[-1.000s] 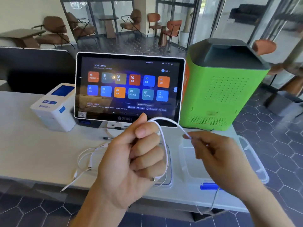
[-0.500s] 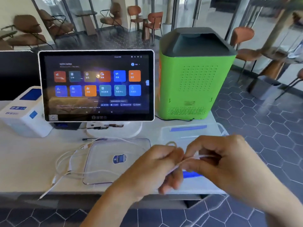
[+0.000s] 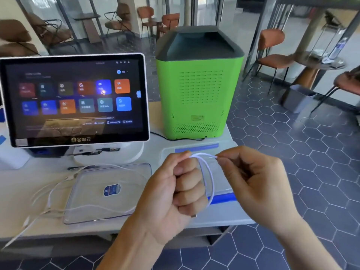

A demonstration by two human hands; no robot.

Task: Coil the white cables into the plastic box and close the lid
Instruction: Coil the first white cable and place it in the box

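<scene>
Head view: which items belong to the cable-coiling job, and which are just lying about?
Job:
white cable, looped between left hand and right hand
loose white cables
plastic box
lid

Lying about:
touchscreen terminal
green machine

Touchscreen terminal [image 3: 75, 98] beside green machine [image 3: 198, 94] on white counter [image 3: 23, 184]

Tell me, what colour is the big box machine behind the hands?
Bright green with a dark grey top: the machine, best seen in the head view.
</scene>
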